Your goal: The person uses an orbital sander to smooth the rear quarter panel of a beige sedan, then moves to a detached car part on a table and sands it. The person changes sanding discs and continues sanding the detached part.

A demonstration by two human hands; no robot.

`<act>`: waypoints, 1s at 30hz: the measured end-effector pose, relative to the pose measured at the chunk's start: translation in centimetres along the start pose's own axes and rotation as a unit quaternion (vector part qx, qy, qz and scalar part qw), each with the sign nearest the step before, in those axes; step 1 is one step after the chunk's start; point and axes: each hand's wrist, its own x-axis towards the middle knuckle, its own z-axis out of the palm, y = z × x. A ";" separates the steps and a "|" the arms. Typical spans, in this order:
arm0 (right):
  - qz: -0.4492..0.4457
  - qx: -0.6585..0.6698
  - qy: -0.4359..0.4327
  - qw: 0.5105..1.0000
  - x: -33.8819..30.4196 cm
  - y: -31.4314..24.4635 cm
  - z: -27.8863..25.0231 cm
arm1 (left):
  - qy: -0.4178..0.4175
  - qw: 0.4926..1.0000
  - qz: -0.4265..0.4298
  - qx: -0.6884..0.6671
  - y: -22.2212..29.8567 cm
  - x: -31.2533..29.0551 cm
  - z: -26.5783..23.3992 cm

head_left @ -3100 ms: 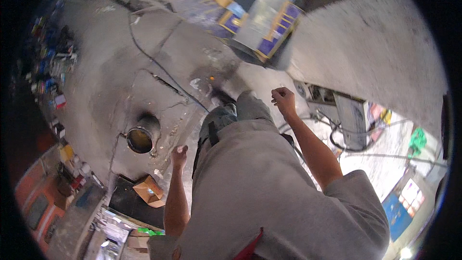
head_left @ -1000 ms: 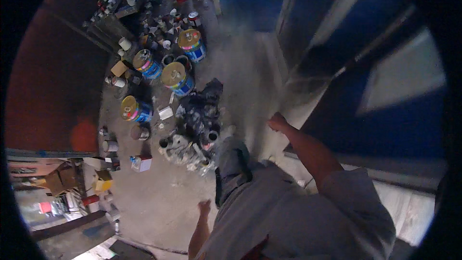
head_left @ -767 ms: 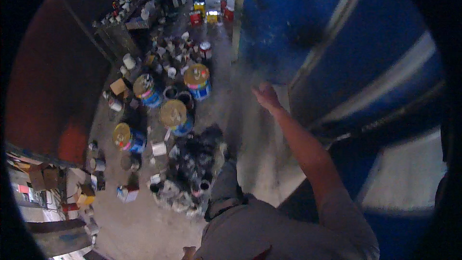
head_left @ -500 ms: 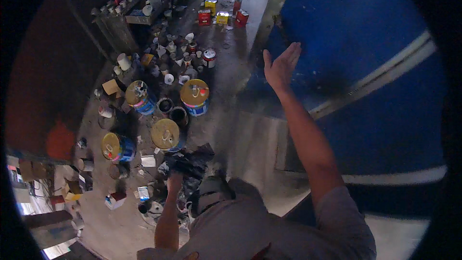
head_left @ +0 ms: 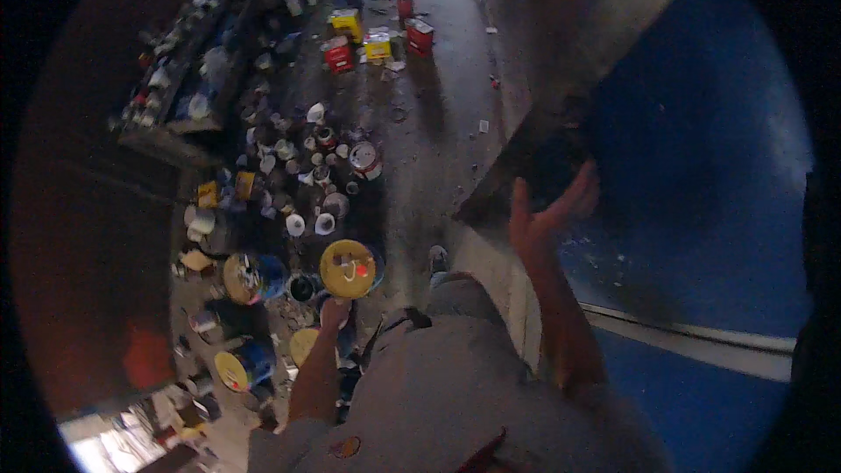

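Observation:
My right hand (head_left: 550,210) is raised in front of a large blue panel (head_left: 692,175) with pale stripes. Its thumb and fingers are spread, with nothing visible between them. The hand is near the panel's dark lower corner; whether it touches cannot be made out. My left hand (head_left: 334,314) hangs low at my left, beside a drum with a yellowish lid (head_left: 349,268). Its fingers are blurred and partly hidden, so a grip cannot be made out.
More lidded drums (head_left: 245,363) stand at the left. Beyond them, many used cups and cans (head_left: 285,151) litter the floor. A cluttered bench (head_left: 171,144) is at far left. Red and yellow tins (head_left: 378,45) stand farther ahead. My shoe (head_left: 438,256) shows on the grey floor.
My view has moved forward and turned, so the drums now appear lower. My right hand has come lower in view with its fingers more curved. My left hand is now beside a drum.

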 end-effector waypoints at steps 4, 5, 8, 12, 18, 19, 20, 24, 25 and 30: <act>0.081 -0.067 0.056 0.993 6.8 8.7 5.4 | -0.007 0.990 -0.102 0.094 0.4 2.4 -1.2; 0.099 -0.081 0.073 0.989 8.6 10.8 6.6 | -0.039 0.987 -0.118 0.101 1.4 3.6 -2.0; 0.185 -0.126 0.110 0.968 13.1 16.7 7.9 | -0.163 0.970 -0.081 0.162 5.8 10.7 -4.5; 0.262 -0.263 0.189 0.909 16.5 22.3 9.6 | -0.228 0.922 -0.022 0.313 13.6 26.2 -10.0; 0.330 -0.477 0.239 0.779 18.9 29.1 12.0 | -0.094 0.957 0.107 0.252 40.8 64.9 -25.3; 0.314 -0.542 0.202 0.753 18.7 29.2 12.1 | -0.061 0.968 0.134 0.203 47.0 70.5 -28.4; 0.310 -0.606 0.176 0.711 18.5 29.6 12.6 | -0.037 0.964 0.153 0.213 53.7 76.1 -31.9; 0.492 -0.688 0.154 0.511 13.9 28.1 17.1 | 0.103 0.923 0.334 0.160 80.0 90.8 -43.0; 0.576 -0.675 0.109 0.448 12.7 28.1 19.8 | 0.088 0.909 0.388 0.122 85.5 92.8 -44.5; 0.811 -0.361 -0.285 0.361 8.6 33.9 43.7 | -0.066 0.907 0.415 -0.010 104.5 103.1 -46.5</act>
